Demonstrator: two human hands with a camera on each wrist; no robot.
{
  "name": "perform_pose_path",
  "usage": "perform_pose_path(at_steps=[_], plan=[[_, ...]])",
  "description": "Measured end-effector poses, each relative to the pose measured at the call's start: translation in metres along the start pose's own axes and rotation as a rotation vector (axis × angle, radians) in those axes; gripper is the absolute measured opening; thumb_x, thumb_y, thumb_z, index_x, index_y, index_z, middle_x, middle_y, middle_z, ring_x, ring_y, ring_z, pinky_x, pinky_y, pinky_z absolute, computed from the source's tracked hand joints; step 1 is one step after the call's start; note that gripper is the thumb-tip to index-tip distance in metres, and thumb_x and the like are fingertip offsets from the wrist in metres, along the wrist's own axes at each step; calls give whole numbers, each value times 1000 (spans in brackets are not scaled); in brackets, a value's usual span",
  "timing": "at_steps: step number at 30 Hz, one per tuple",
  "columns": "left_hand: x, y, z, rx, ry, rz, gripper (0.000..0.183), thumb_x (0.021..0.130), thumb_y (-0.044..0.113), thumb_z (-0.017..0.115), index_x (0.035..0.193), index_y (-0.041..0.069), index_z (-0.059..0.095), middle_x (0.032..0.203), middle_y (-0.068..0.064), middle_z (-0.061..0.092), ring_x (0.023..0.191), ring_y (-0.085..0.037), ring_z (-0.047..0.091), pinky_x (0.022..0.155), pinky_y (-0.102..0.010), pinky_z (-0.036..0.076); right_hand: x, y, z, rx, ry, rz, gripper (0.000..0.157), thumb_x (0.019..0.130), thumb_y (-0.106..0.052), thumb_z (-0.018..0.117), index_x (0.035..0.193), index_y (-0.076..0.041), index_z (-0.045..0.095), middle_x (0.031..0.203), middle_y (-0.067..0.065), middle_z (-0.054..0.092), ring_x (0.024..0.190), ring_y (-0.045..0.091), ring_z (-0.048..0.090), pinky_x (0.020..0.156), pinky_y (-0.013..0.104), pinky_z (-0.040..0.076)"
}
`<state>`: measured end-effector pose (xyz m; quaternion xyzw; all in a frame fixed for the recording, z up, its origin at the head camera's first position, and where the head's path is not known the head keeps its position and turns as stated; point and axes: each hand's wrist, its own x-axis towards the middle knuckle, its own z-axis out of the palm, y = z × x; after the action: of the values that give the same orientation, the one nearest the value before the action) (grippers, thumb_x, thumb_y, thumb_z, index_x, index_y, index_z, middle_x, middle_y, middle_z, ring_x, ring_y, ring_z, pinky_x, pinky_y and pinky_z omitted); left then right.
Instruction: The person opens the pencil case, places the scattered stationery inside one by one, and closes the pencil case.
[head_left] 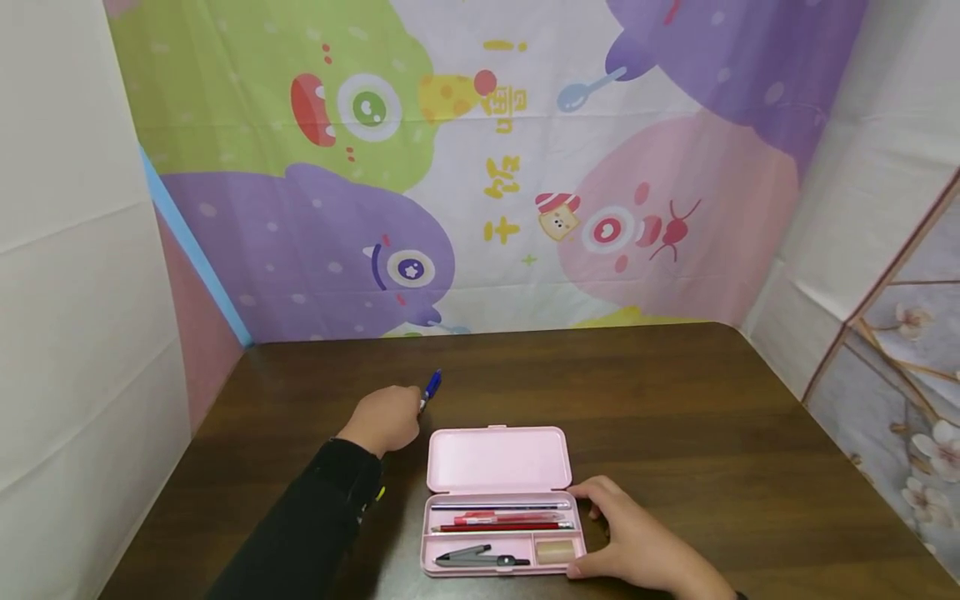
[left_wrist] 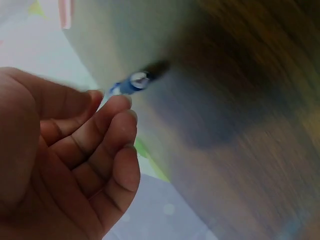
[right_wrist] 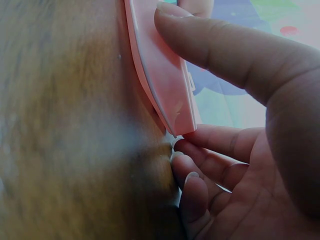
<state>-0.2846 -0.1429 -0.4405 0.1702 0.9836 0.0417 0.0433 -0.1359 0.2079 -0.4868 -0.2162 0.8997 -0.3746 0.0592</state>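
My left hand (head_left: 384,419) pinches a blue pen (head_left: 431,387) between thumb and forefinger, left of and beyond an open pink pencil case (head_left: 498,460). In the left wrist view the blue pen (left_wrist: 134,84) juts out past the fingertips, end toward the camera. My right hand (head_left: 637,537) grips the case's right end, thumb at the near corner and fingers at the far corner. The tray holds a red pen (head_left: 510,517), pencils (head_left: 502,527), a grey compass (head_left: 480,559) and a beige eraser (head_left: 555,552).
The case lies on a dark brown wooden table (head_left: 660,400), near its front. A cartoon-print curtain (head_left: 480,283) hangs along the back edge. White cloth (head_left: 82,292) closes off the left side, and a flower-patterned panel (head_left: 911,400) stands at the right.
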Motion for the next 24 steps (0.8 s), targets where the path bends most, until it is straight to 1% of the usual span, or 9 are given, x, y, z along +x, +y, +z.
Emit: perform_pose_path(at_steps=[3,6,11,15,20,24], plan=[[4,-3,2,-15,-2,-18,4,88,13,59,89,9,59,81,-5,63,70,-19,58,66,-42,51,0,0,1,-2,4,-5,80,64,-55,84,128,-18,53,117,-7,49,97,15,46,82,30,45],[7,-7,5,-35,-14,-41,5,87,14,60,88,10,57,79,-3,61,70,-19,57,65,-41,49,1,0,1,-4,4,-5,80,64,-55,84,128,-18,53,117,-7,49,97,14,46,82,30,45],[11,-11,9,-79,-25,-88,9,82,12,63,83,11,55,72,-1,56,66,-20,53,60,-39,45,1,0,2,1,2,-5,80,64,-53,85,128,-18,53,117,-7,49,97,15,47,82,30,45],[12,-12,10,-71,-18,-113,8,78,11,64,79,12,57,70,-1,57,63,-21,53,55,-37,43,1,-2,1,4,0,-2,79,64,-53,85,128,-17,54,117,-7,49,97,16,47,82,30,45],[13,-10,8,-47,-34,-119,6,78,12,64,78,12,59,72,0,58,63,-20,53,55,-37,44,2,-3,0,3,-7,7,80,65,-54,84,128,-17,53,117,-7,49,97,16,47,82,31,45],[13,-8,4,-36,-45,-104,6,79,13,64,78,12,58,72,0,58,64,-19,53,56,-37,45,2,-3,-1,7,-7,10,80,65,-54,84,128,-17,53,117,-6,49,97,17,47,83,32,45]])
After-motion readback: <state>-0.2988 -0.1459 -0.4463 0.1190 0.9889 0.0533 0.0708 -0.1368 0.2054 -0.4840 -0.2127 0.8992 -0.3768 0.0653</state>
